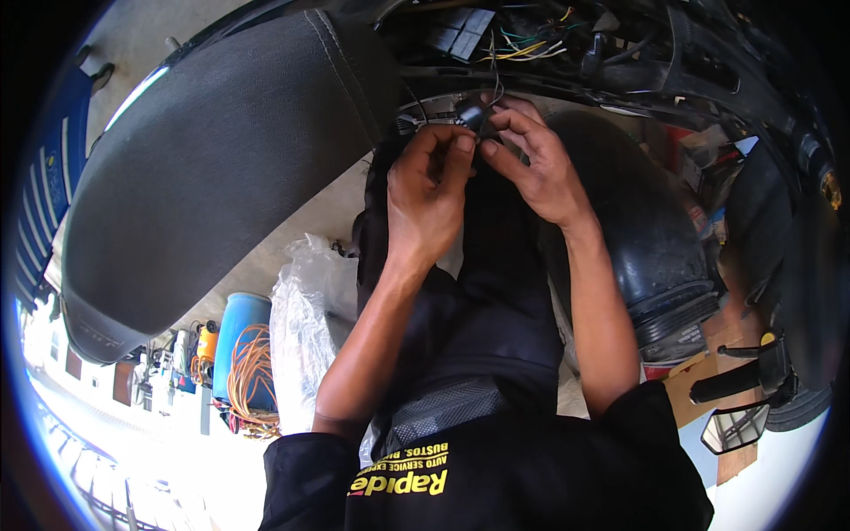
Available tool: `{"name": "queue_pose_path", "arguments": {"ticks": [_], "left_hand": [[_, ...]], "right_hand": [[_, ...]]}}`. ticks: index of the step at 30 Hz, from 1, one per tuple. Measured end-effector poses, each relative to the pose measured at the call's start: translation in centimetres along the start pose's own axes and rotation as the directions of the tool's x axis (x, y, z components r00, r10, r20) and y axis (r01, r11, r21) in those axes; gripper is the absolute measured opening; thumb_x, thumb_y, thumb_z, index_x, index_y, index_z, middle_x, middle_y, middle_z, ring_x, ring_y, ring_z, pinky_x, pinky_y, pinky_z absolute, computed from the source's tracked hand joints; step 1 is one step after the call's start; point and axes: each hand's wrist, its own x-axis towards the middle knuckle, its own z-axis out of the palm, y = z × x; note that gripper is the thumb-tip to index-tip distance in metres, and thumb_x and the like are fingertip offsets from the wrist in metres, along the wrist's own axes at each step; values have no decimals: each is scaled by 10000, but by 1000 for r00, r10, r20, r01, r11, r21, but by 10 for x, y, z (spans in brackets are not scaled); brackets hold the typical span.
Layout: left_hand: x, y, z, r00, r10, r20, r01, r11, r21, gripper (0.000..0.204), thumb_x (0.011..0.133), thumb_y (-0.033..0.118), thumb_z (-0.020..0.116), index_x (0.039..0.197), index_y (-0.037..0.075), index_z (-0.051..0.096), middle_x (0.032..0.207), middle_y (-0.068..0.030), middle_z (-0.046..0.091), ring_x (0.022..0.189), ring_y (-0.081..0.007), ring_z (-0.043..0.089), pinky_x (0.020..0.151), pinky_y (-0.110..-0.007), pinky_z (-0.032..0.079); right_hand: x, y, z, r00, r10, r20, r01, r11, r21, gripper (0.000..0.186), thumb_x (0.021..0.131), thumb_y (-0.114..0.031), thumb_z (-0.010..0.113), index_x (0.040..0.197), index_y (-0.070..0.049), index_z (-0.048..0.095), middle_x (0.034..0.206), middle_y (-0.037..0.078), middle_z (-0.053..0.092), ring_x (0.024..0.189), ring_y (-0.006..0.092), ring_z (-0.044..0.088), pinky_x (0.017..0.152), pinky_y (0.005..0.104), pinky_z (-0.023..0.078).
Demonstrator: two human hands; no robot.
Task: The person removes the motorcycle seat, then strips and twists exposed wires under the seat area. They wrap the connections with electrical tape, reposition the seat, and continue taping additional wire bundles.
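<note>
Where the long black seat (221, 168) fills the left and dark bodywork (567, 86) arches across the top, we see our left hand (425, 181) and right hand (542, 173) meeting just below exposed coloured wires (531, 49). Fingertips bunch around a small dark rounded part (472, 115) between them, thin lead (497, 75) dropping in; clamped or merely touching, we can't tell. We'd call it midway: wiring reached, but part apparently not yet seated, wires not tucked away.
</note>
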Motion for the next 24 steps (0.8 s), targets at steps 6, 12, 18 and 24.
{"name": "queue_pose_path", "arguments": {"ticks": [6, 12, 18, 24], "left_hand": [[-1, -6, 4, 994, 103, -38, -99, 990, 97, 142, 1069, 122, 742, 1138, -2, 750, 961, -108, 780, 850, -157, 732, 777, -327, 563], [-18, -20, 15, 978, 167, -122, -162, 986, 48, 201, 1017, 85, 749, 1188, -20, 738, 1030, -145, 788, 956, -212, 763, 821, -369, 593], [-21, -1, 25, 982, 71, -178, -51, 992, 113, 228, 1055, 212, 771, 1094, -12, 781, 886, -55, 776, 773, -151, 690, 726, -335, 562], [-17, 22, 11, 972, -236, 15, 229, 923, -309, 297, 1115, 295, 721, 1074, 12, 797, 839, -3, 678, 723, -53, 561, 633, -266, 437]], "right_hand": [[-18, -54, -2, 995, -24, -98, -18, 917, -399, 393, 877, -224, 927, 1135, -7, 726, 1408, 137, 662, 1220, 307, 702, 973, 428, 586], [-13, -121, 30, 986, -105, -133, 35, 894, -447, 335, 911, -170, 913, 1169, -7, 776, 1211, 128, 748, 1005, 243, 764, 847, 370, 616], [-1, -76, 42, 932, -97, -348, 97, 995, -17, 169, 1110, -134, 688, 1191, -9, 768, 993, 69, 768, 871, 149, 732, 750, 311, 579], [-1, -23, 30, 984, 137, -111, -60, 854, 516, 234, 1153, -168, 622, 1316, -30, 717, 1336, 98, 714, 1132, 99, 652, 1047, 300, 511]]}}
